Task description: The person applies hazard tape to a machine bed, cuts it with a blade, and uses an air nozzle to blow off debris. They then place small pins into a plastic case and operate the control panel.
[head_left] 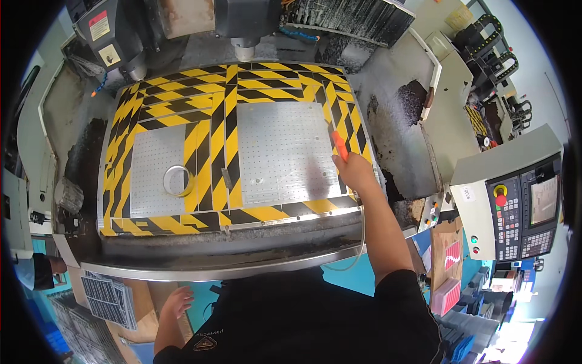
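Note:
My right hand [357,173] is closed round an orange-handled tool [339,145] with a short, thin dark tip; its exact kind I cannot make out. The tip points away from me, over the right edge of a perforated metal plate [279,151]. Black-and-yellow striped tape [227,145] covers the bed round this plate and round a smaller perforated plate [157,148] to its left. A roll of tape [177,181] lies on the smaller plate's lower right corner. My left hand [177,301] hangs low in front of the machine, open, with nothing in it.
Two machine spindles [244,50] hang over the bed's far edge. Stained metal walls [403,91] flank it, and a metal front rail [212,273] runs before me. A control panel [512,203] stands at right. Stacked grey trays [109,300] lie low at left, pink ones [447,296] at right.

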`<state>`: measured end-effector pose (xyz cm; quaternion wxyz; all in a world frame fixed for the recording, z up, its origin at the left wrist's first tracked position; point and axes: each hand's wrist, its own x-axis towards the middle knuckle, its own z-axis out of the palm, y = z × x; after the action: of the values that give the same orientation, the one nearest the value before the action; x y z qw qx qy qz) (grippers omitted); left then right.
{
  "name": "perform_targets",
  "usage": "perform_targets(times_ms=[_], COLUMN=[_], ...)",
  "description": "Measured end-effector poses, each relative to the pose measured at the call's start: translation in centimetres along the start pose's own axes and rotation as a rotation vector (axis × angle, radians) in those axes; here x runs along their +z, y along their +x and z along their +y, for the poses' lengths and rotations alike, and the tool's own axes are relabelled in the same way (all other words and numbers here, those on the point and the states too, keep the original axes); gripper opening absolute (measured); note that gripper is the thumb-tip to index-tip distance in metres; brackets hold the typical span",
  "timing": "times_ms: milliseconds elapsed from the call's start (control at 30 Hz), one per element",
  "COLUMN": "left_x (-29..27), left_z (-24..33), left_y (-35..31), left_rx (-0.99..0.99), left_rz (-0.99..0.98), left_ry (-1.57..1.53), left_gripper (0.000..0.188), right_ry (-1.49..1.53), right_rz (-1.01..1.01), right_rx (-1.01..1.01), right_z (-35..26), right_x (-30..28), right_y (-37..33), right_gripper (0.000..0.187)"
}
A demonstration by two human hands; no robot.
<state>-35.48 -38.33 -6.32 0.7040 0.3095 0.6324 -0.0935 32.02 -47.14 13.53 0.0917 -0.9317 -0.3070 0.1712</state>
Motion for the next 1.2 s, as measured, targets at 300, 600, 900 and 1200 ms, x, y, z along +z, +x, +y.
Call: perform_targets(times_ms=[300,600,900,1200], left_x=[6.6,10.5,12.2,20.1], left_z=[14.0,27.4,29.0,27.0], left_y=[-9.1,-8.9,-1.8,-10.4], left_rx=[0.023,0.926,1.047,1.527], left_rz=[-0.837,0.292,0.741,0.647], left_ry=[0.750,0.929,1.184,1.287], left_gripper=[0.062,0.056,0.034,0.012], right_ry=[0.311,0.712,0.414,0.237], right_rz=[0.031,0.516,-0.211,0.262], right_rx=[0.048,-0.160,0.164,-0.972], right_z=[4.2,14.4,17.9,-10.2], right_x=[0.0,2.6,9.5,2.9], right_y=[-3.6,-18.0,-25.1,-17.9], right_gripper=[0.046,0.028,0.027,0.031])
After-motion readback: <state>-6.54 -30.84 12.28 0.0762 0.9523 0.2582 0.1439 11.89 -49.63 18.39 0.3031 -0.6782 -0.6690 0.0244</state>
